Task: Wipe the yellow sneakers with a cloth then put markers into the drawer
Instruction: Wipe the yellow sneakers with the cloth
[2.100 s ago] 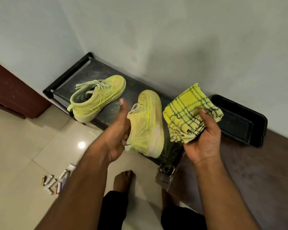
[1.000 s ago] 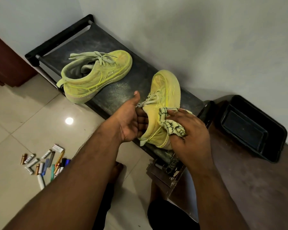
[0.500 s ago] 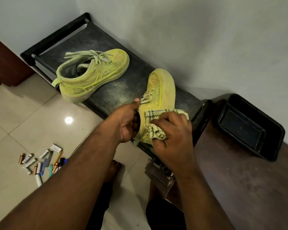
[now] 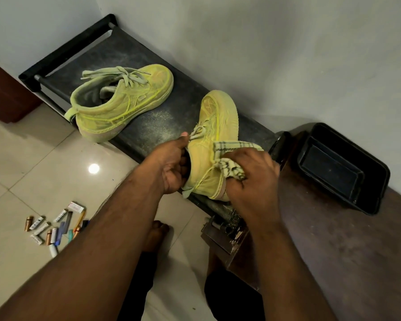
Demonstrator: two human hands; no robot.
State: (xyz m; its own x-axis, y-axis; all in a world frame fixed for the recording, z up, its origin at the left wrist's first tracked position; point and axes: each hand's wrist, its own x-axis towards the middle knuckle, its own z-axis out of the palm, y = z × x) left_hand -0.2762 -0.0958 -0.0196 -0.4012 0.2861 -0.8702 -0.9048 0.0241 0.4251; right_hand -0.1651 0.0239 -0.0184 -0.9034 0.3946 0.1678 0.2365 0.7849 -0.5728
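step: I'm seeing wiping underway on the near sneaker (image 4: 214, 137), at 12 o'clock on the rack (image 4: 148, 54).
fingers: left hand (image 4: 171, 165) gripping its collar; right hand (image 4: 250, 174) curled, pressing the cloth (image 4: 229, 158) on its side.
next: I'm judging the far sneaker (image 4: 123, 100), 11 o'clock, is needing wiping; markers (image 4: 56, 225) lying on the floor, 8 o'clock.

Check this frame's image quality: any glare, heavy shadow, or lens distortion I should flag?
Head view: one small bright glare spot on the floor tile; dim, soft lighting with a broad shadow on the wall; wide-angle bending stretches the forearms at the bottom edge; the right hand and cloth look slightly soft.
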